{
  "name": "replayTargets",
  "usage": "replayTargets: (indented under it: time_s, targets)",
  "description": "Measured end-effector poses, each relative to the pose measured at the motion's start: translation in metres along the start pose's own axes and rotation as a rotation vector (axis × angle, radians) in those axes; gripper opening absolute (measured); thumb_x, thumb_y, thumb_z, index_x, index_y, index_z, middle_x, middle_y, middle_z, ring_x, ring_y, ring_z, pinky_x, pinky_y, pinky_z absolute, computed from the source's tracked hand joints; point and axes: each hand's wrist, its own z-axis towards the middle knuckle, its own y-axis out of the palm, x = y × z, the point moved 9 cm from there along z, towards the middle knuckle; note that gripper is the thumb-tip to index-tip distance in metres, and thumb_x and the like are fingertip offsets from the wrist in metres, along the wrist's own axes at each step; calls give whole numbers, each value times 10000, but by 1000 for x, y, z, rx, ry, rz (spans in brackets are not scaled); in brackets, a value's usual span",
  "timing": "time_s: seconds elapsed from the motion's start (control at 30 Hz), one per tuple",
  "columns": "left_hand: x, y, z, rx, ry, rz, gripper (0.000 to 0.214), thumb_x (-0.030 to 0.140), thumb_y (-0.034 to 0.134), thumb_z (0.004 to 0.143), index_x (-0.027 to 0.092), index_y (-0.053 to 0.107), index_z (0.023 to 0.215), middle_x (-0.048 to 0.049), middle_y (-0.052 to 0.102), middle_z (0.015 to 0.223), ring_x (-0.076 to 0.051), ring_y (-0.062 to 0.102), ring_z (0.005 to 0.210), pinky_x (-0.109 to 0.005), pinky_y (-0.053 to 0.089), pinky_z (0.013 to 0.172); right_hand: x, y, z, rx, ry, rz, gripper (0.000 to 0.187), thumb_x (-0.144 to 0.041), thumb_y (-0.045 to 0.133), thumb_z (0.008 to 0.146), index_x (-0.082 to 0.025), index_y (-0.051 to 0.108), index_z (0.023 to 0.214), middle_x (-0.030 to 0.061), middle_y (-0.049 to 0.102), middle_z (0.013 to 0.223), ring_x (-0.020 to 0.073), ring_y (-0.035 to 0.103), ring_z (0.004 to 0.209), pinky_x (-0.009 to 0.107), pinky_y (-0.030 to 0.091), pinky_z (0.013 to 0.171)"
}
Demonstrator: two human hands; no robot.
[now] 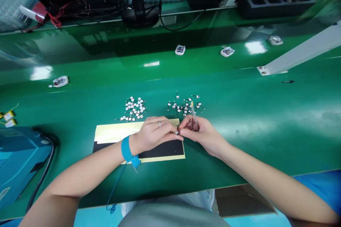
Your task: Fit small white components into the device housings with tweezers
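Note:
My left hand (156,133), with a ring and a blue wrist strap (127,149), pinches a small white component (177,133) at its fingertips. The thumb and finger of my right hand (199,133) are closed beside that part and meet it or nearly so. A thin pale tool with a yellow tip (193,110), perhaps tweezers, sticks up out of my right hand. Under my left hand lies a pale yellow sheet (114,133) with a black strip (160,150) across it. Beyond the hands are two loose groups of small white components with short dark leads, a left pile (134,106) and a right pile (183,108).
White-cased circuit units (180,50) sit spaced along the green bench (253,113). A blue machine (21,163) with a black cable stands at the left. A white metal post (301,49) slants at the right. Behind are a monitor stand (140,12) and a black tray (274,5).

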Motion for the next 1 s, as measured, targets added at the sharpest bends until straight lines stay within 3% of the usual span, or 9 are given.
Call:
replayTargets:
  time_s: [0.1,0.2,0.33,0.47,0.63,0.73,0.83,0.9,1.0]
  targets:
    - [6,4,5,-100,91,81,175,274,575,771,117,548,696,-25,606,620,-114,565,616,-210,471,584,-5,0,0,1,-40,-125,258,-361,655,668,-149,512,703,-30,482,564,58,338,445,187,270,416]
    - [-1,0,13,-287,158,232,176,285,504,816,131,562,755,-27,621,699,-140,574,718,-232,476,646,-18,-16,-2,129,-144,-287,265,-326,643,681,-155,449,620,-17,479,615,52,295,451,193,245,421]
    - [-52,-24,14,-546,-83,482,157,243,471,832,138,583,867,-55,608,878,-176,553,817,-268,464,683,-35,-35,-8,265,-266,-504,336,-278,633,691,-167,354,540,-45,372,545,56,257,458,199,215,442]
    - [-82,-32,1,-711,-215,577,163,217,460,832,156,611,831,-55,586,887,-189,529,829,-279,439,678,-30,-15,-8,63,-255,-678,290,-258,638,689,-163,404,545,-79,318,436,46,275,398,177,215,418]
    - [-87,-17,-11,-837,-276,509,138,214,472,821,147,592,829,-46,566,853,-167,525,804,-259,421,673,-11,16,-14,-142,-214,-881,135,-152,649,652,-179,518,631,-77,475,466,51,379,390,165,245,423]
    - [-86,-14,-11,-866,-274,505,176,190,435,831,148,580,739,-37,560,781,-157,519,743,-257,409,638,-4,22,-14,-158,-216,-999,110,-137,641,661,-190,556,706,-69,535,497,71,446,409,173,257,435]
    - [-79,-15,-3,-805,-228,506,203,177,416,826,145,580,709,-42,566,755,-162,513,721,-274,408,645,-1,20,-13,-143,-233,-1093,153,-145,647,668,-194,578,795,-54,602,564,98,534,465,180,299,456]
    - [-71,-18,7,-676,-235,432,180,179,429,817,140,575,719,-42,579,762,-161,518,729,-281,417,671,-1,19,-13,-132,-256,-1147,223,-141,654,662,-201,583,864,-43,644,643,115,580,516,190,339,480]
    - [-62,-21,16,-435,-376,133,116,188,465,807,141,560,758,-24,605,777,-125,547,716,-242,440,665,-5,19,-16,-113,-305,-1239,340,-136,658,659,-189,570,983,-9,671,714,163,620,576,222,376,498]
